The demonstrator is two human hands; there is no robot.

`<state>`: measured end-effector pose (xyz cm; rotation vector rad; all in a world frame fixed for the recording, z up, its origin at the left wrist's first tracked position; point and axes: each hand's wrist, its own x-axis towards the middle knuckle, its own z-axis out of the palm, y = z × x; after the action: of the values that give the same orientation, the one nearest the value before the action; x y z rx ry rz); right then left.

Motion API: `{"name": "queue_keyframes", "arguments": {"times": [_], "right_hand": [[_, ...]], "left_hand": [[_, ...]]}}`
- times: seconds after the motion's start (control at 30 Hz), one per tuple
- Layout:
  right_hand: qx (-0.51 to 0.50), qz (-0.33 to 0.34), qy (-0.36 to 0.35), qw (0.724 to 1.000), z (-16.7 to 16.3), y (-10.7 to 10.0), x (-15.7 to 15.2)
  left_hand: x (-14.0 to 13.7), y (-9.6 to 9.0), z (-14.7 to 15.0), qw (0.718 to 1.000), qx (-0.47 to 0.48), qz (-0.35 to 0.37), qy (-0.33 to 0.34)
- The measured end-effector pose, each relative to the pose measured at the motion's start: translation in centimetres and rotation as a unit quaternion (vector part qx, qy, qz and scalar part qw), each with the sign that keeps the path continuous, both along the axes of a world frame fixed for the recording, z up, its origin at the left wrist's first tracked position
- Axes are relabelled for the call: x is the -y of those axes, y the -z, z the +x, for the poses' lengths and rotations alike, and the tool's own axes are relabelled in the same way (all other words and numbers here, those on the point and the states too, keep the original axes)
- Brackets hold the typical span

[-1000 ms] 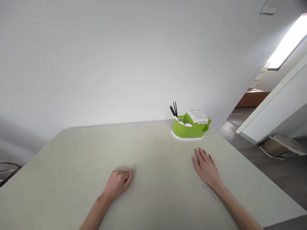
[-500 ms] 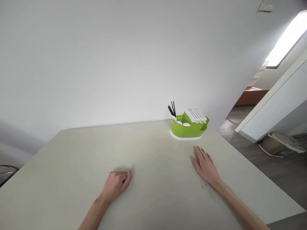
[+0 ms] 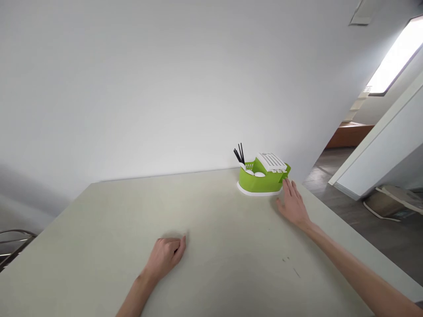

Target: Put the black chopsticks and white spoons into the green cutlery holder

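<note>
Near the back right of the table stands a green and white cutlery holder (image 3: 259, 181) with a slotted white top. Several black chopsticks (image 3: 239, 154) lean in its left end, and several white spoon ends (image 3: 259, 175) show in its open part. My right hand (image 3: 292, 204) reaches to the holder's right front corner, fingers stretched and apart, holding nothing; whether the fingertips touch the holder I cannot tell. My left hand (image 3: 167, 255) rests on the table in a loose fist, well away from the holder, with nothing visible in it.
The pale table (image 3: 139, 211) meets a white wall (image 3: 165, 88) at the back. Its right edge drops to a grey floor (image 3: 350, 211), where a box-like object (image 3: 393, 200) lies. A metal-framed piece (image 3: 16, 242) shows past the left edge.
My right hand has moved forward and to the right, from flat on the table to the holder's right corner. My left hand stays in its fist; the view has shifted slightly.
</note>
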<state>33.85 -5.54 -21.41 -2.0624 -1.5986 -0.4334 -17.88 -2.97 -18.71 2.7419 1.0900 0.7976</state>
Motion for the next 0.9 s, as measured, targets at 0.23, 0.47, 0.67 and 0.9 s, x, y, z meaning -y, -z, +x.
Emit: {"name": "queue_keyframes", "arguments": {"times": [0.23, 0.47, 0.67, 0.9], "right_hand": [[0.034, -0.004, -0.025, 0.999, -0.1, 0.8, -1.0], [0.029, -0.020, -0.023, 0.999, -0.6, 0.0, -0.2], [0.005, -0.012, -0.023, 1.000, -2.6, -0.4, 0.3], [-0.006, 0.002, -0.041, 0.999, -5.3, -0.5, 0.9]], "left_hand": [[0.1, -0.1, 0.0, 1.000, 0.003, -0.011, -0.006], [0.1, -0.2, 0.2, 1.000, -0.002, -0.011, -0.008], [0.1, -0.3, 0.3, 1.000, 0.001, -0.004, -0.001], [0.2, -0.4, 0.7, 1.000, -0.004, 0.016, 0.007]]}}
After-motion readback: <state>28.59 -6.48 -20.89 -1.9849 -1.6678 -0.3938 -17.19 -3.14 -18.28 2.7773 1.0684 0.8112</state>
